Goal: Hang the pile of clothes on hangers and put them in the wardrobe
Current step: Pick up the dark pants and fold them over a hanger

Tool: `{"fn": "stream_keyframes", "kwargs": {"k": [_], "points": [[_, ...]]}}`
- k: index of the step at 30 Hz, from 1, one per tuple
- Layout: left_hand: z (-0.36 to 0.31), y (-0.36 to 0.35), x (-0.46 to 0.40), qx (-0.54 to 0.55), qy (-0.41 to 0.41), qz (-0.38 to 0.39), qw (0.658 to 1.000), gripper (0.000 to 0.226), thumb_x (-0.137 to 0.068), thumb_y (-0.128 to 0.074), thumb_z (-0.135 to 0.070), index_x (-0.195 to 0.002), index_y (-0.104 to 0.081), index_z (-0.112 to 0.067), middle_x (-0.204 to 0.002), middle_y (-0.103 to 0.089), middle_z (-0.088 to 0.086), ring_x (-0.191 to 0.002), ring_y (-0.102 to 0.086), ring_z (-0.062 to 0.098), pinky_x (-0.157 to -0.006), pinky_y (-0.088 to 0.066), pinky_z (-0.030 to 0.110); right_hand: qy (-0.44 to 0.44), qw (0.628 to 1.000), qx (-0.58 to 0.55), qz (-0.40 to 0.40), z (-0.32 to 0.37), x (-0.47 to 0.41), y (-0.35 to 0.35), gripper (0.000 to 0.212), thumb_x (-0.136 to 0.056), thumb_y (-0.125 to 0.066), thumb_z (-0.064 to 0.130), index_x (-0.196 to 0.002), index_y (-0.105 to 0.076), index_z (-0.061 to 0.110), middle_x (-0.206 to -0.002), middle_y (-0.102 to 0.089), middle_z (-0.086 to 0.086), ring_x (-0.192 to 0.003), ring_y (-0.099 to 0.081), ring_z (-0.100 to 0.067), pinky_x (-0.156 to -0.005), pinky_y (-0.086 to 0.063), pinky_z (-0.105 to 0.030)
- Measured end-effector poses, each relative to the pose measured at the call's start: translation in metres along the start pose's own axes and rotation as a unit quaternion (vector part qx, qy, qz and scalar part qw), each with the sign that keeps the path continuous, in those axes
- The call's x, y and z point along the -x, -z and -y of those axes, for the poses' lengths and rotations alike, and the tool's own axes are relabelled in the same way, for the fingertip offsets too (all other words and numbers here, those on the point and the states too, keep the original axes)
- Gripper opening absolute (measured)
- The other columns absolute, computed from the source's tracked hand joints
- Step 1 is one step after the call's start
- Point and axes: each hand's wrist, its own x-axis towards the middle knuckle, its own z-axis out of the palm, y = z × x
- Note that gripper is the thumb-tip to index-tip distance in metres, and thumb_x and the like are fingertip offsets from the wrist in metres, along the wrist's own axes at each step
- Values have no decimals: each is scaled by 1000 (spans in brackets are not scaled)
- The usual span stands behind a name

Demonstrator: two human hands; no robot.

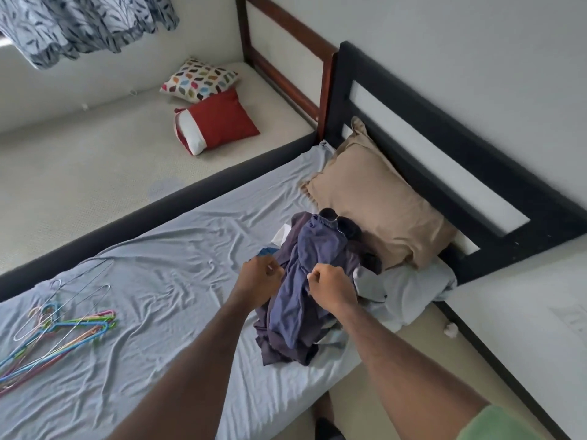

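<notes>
At the near edge of the bed (178, 312), two bare forearms are reaching forward from the bottom of the view. The left hand (259, 282) and the right hand (330, 285) are both closing their fingers on a blue-purple garment (305, 281), each pinching a fold of its cloth, and the garment is draping down between and below them. It is the top piece of the pile of clothes (317, 274), which is lying on the grey sheet just in front of the tan pillow (378, 204); darker and white pieces are showing under and beside it.

To my judgement, the step in hand is the picking up of the first garment from the pile, so the task is only beginning. The hangers (60, 325), coloured plastic ones and some thin wire ones, are lying well apart on the left part of the same bed, and none is carrying a garment yet. The next move is probably calling for shaking the garment open to find its neck or waist, then one hand reaching left for a hanger.

Farther away, a second bed is carrying a red cushion (219, 120) and a patterned cushion (200, 79). The wardrobe is not showing in this view.
</notes>
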Motion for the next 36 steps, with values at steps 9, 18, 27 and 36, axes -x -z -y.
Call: {"fn": "stream_keyframes", "kwargs": {"k": [9, 18, 27, 36], "points": [[-22, -42, -114, 21, 67, 19, 997, 15, -91, -54, -8, -87, -68, -6, -67, -70, 7, -60, -67, 26, -65, -59, 43, -5, 1000, 6, 17, -51, -171, 3, 11, -98, -52, 15, -103, -61, 12, -113, -63, -10, -106, -62, -35, -81, -49, -39], [-14, -78, -163, 37, 89, 77, 992, 14, -92, -53, -11, -87, -64, -17, -74, -72, 4, -52, -67, 13, -60, -59, 44, -108, 990, 22, 85, -87, -301, -21, 68, -94, -55, 23, -157, -28, 28, -148, -47, -19, -135, -46, -38, -105, -43, -43], [6, -63, -156, 65, 110, 83, 988, 32, -100, -58, -32, -95, -66, -1, -84, -73, 12, -65, -70, 21, -52, -50, 25, -33, 994, -65, -80, -84, -259, -37, 21, -86, -72, 25, -75, -60, 11, -91, -69, -18, -91, -64, -39, -78, -50, -41], [-6, -66, -95, 311, 172, 128, 926, 29, -95, -67, -43, -114, -65, -22, -109, -73, 13, -95, -73, 26, -68, -62, 34, 137, 894, -422, 68, -27, -54, -55, 19, -79, -69, -9, -65, -58, -1, -107, -65, -5, -90, -67, -23, -79, -60, -51]]}}
